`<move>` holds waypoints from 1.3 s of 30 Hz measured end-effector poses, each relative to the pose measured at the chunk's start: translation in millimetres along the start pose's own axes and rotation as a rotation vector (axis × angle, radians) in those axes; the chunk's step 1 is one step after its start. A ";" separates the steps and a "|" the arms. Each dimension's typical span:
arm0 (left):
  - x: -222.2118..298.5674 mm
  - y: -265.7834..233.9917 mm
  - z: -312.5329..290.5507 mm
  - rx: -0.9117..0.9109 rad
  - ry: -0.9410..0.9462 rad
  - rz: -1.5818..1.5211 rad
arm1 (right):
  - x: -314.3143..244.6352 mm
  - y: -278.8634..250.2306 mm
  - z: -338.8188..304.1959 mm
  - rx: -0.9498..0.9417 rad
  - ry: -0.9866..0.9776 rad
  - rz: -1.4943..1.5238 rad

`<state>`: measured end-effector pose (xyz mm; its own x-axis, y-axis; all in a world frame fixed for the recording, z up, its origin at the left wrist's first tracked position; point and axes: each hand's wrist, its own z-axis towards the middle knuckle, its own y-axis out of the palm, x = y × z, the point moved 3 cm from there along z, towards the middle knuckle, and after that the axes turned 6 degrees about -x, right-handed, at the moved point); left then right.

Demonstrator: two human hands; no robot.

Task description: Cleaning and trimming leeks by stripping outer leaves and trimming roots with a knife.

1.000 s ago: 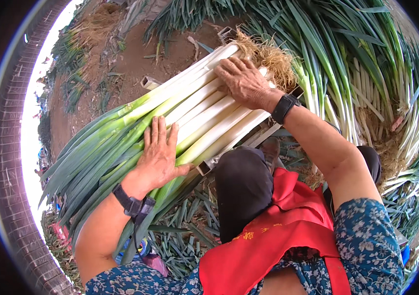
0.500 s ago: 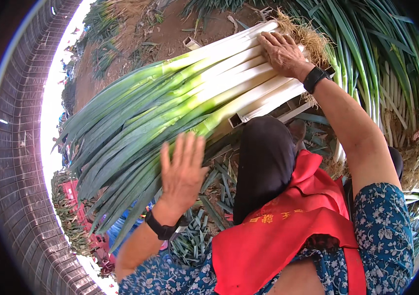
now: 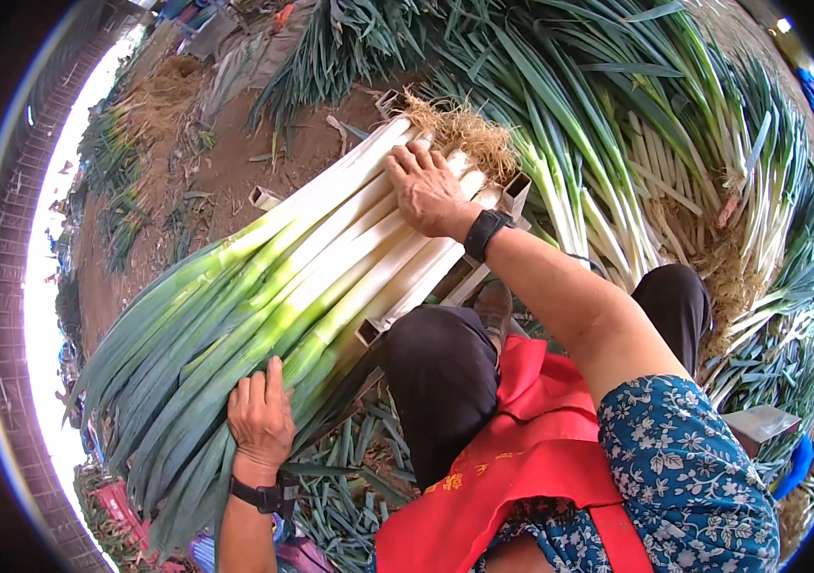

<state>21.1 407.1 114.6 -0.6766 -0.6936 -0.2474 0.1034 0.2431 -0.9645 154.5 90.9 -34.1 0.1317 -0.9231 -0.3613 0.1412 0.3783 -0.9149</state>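
Observation:
A thick row of leeks (image 3: pixel 321 258) lies slantwise in front of me. The white shafts and brown roots (image 3: pixel 464 137) point up toward the right; the green leaves fan down to the left. Under them is a metal frame (image 3: pixel 517 194), whose square tube ends stick out at the sides. Palm down, my right hand (image 3: pixel 429 194) rests across the white shafts just below the roots, its fingers stretched. Against the near edge of the green leaves lies my left hand (image 3: pixel 262 415), fingers laid on them and its back toward me. Neither hand wraps round a leek.
More leeks (image 3: pixel 607 143) are heaped at the far right, some with roots showing. Cut green leaves (image 3: pixel 340 506) litter the ground by my left forearm. My knee (image 3: pixel 440 377) is close to the frame, beside my red apron (image 3: pixel 512 468). Bare soil (image 3: pixel 235 181) shows beyond the frame.
My left hand has come down from in front of the leaves to touch them. My right hand stays on the white shafts. The view has shifted, so the leeks appear farther left and lower.

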 end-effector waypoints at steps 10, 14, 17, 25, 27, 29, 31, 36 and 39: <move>15.3 -17.4 41.4 0.034 0.113 0.259 | -9.5 -27.4 6.5 -0.147 -0.065 0.002; 4.9 8.1 68.9 -0.080 -0.053 0.075 | -5.0 -22.8 6.4 -0.058 -0.163 0.068; 13.9 11.6 67.8 -0.079 -0.009 0.037 | 6.4 -6.7 -2.4 0.134 -0.226 0.072; 11.0 22.1 80.4 -0.038 0.020 0.033 | 10.5 11.7 8.7 -0.054 0.022 0.027; 12.2 25.9 73.1 -0.052 0.007 0.049 | 8.7 -8.4 4.6 -0.033 -0.055 0.106; 12.2 28.1 69.5 -0.026 -0.012 0.058 | 0.8 -31.3 -8.5 -0.027 -0.043 0.294; 14.6 26.8 72.8 -0.034 -0.013 0.075 | 21.1 -72.1 -19.6 -0.110 -0.039 0.426; 16.2 18.8 63.2 -0.140 -0.123 0.035 | 76.2 -151.2 -97.1 0.124 -0.043 0.810; 24.9 11.3 65.9 -0.163 -0.184 0.025 | 136.8 -139.9 -153.0 0.037 0.249 0.665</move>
<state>53.5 347.9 91.4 -0.5300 -0.7940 -0.2979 -0.0107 0.3575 -0.9338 2.6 -98.9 16.9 -0.0264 -0.4823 -0.8756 0.1422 0.8652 -0.4808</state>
